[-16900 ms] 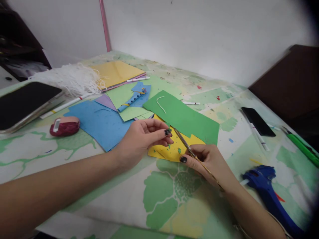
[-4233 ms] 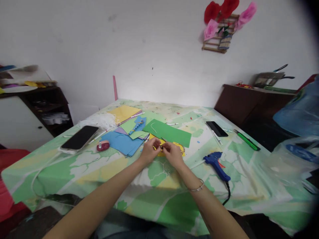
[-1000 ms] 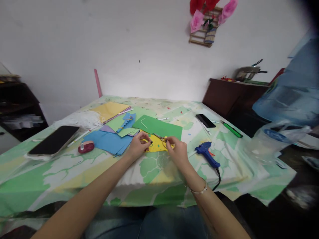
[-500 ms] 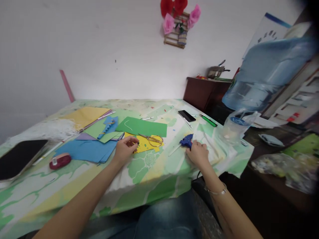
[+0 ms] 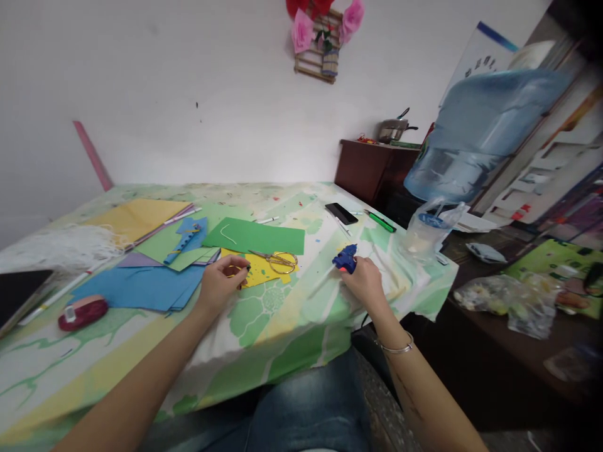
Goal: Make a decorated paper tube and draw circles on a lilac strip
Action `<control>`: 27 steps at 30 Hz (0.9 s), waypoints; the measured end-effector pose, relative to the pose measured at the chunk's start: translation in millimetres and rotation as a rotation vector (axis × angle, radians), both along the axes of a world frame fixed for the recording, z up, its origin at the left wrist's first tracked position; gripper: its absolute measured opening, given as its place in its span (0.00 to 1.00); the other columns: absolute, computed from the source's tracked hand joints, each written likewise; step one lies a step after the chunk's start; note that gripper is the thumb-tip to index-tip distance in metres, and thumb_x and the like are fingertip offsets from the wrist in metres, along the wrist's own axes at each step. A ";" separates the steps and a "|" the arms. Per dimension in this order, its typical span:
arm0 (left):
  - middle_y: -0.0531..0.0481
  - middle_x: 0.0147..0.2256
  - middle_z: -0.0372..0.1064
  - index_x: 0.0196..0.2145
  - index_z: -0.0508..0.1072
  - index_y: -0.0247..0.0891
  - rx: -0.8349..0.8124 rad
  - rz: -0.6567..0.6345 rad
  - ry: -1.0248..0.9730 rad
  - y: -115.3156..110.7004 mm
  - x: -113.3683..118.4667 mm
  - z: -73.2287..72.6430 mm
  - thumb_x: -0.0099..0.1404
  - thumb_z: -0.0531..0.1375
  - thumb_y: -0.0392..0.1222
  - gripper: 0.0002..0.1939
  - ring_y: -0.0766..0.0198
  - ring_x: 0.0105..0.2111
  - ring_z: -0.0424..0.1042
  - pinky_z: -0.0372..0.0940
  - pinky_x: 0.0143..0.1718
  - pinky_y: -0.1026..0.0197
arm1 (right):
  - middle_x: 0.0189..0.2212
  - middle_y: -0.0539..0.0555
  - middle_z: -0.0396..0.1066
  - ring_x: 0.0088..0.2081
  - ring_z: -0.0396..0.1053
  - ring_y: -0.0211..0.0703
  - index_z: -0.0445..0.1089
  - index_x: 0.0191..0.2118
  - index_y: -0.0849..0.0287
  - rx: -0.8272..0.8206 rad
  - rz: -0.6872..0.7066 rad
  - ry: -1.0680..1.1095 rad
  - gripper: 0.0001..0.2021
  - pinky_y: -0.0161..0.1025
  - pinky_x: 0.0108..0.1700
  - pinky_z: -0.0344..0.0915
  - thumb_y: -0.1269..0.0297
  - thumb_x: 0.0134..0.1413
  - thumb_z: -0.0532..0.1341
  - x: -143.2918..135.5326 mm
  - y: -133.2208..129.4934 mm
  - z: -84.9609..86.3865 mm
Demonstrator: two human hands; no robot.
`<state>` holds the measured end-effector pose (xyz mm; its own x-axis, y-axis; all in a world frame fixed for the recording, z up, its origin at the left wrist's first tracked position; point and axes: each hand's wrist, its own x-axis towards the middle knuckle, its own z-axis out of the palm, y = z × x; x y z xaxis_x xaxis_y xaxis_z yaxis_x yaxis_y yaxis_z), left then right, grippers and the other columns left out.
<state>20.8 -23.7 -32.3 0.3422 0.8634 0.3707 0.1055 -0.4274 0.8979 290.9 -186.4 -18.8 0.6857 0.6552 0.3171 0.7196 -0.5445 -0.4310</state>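
Seemingly, cutting done: scissors [image 5: 269, 257] lie mid-frame on scrap-strewn yellow paper [image 5: 268, 277] | right hand [image 5: 365, 284] clamped around blue glue gun [image 5: 345, 256], right of centre | left hand [image 5: 220, 282]: grip cannot be told | gluing apparently left

Soft, dullish light, brightest low on the wall [image 5: 226, 150]; right corners dark, edges stretched, fine detail blurred.

I count two hands [image 5: 221, 279], one glue gun [image 5: 344, 256], one pair of scissors [image 5: 272, 257] mid-frame, one water jug [image 5: 485, 132] upper right, two pink flowers [image 5: 302, 30].
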 end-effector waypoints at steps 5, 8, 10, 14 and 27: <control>0.55 0.19 0.67 0.30 0.70 0.37 0.078 -0.034 0.067 -7.9 1.4 3.8 0.53 0.59 0.40 0.06 0.66 0.18 0.69 0.62 0.17 0.68 | 0.25 0.56 0.70 0.31 0.68 0.50 0.71 0.30 0.61 0.246 0.040 0.191 0.10 0.40 0.35 0.61 0.62 0.42 0.58 -2.4 -8.0 -5.8; 0.56 0.19 0.67 0.30 0.69 0.38 0.200 -0.011 0.098 -17.9 1.8 9.2 0.53 0.59 0.38 0.04 0.68 0.17 0.67 0.61 0.17 0.69 | 0.19 0.52 0.67 0.24 0.64 0.44 0.70 0.30 0.62 0.397 0.128 0.394 0.12 0.37 0.27 0.59 0.58 0.44 0.56 -12.7 -9.3 -8.1; 0.57 0.20 0.67 0.30 0.69 0.38 0.351 0.029 0.105 -26.9 2.0 11.6 0.55 0.59 0.37 0.04 0.70 0.17 0.67 0.61 0.19 0.70 | 0.18 0.51 0.65 0.20 0.61 0.39 0.69 0.30 0.62 0.462 0.259 0.557 0.14 0.35 0.23 0.58 0.55 0.47 0.55 -24.5 -10.2 -6.6; 0.56 0.26 0.73 0.28 0.68 0.39 0.723 0.076 0.101 -48.0 2.5 10.2 0.58 0.60 0.33 0.03 0.73 0.21 0.69 0.63 0.25 0.71 | 0.20 0.51 0.65 0.19 0.59 0.35 0.67 0.30 0.62 0.509 0.530 0.848 0.13 0.34 0.22 0.58 0.55 0.47 0.56 -48.8 -17.6 3.3; 0.42 0.33 0.75 0.29 0.65 0.33 1.375 -0.082 0.100 -100.7 -13.8 46.7 0.60 0.59 0.29 0.06 0.64 0.33 0.75 0.70 0.34 0.63 | 0.18 0.51 0.69 0.19 0.63 0.36 0.76 0.26 0.61 0.458 0.670 1.218 0.13 0.32 0.21 0.60 0.56 0.38 0.71 -67.2 -79.3 14.2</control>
<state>7.0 -124.4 14.4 0.4489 -0.1977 0.8714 0.0754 -0.9634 -0.2574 223.7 -265.7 -4.5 0.2904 0.9561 0.0405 -0.1502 0.0873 -0.9848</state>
